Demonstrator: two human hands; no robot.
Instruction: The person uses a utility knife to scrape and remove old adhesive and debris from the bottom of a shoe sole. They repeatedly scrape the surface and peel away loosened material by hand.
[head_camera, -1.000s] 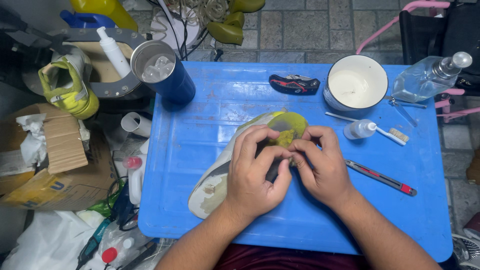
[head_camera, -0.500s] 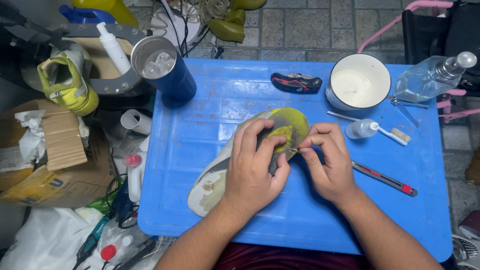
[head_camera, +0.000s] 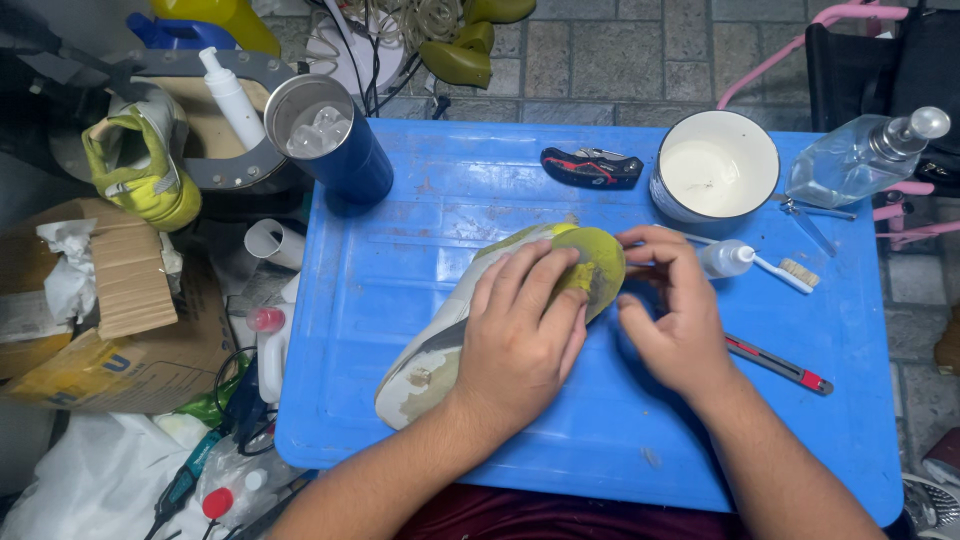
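A shoe (head_camera: 435, 345) lies sole up on the blue plastic table (head_camera: 400, 230), its sole whitish at the near end and yellow-green at the far end. My left hand (head_camera: 525, 335) presses flat on the middle of the sole, fingers spread toward the yellow end. My right hand (head_camera: 675, 315) sits just right of the yellow end, fingers curled and fingertips touching its edge. Whether the right hand holds something small I cannot tell.
On the table: a white bowl of white liquid (head_camera: 715, 165), a folding knife (head_camera: 592, 167), a small dropper bottle (head_camera: 725, 258), a toothbrush (head_camera: 785, 272), a red-tipped utility knife (head_camera: 780, 365), a clear pump bottle (head_camera: 860, 158), a blue tumbler (head_camera: 330, 140). A yellow sneaker (head_camera: 140, 165) and cardboard box (head_camera: 110, 310) stand at left.
My right hand has slid right, off the top of the sole to its yellow end. My left hand stays pressed on the shoe. The camera view has shifted slightly.
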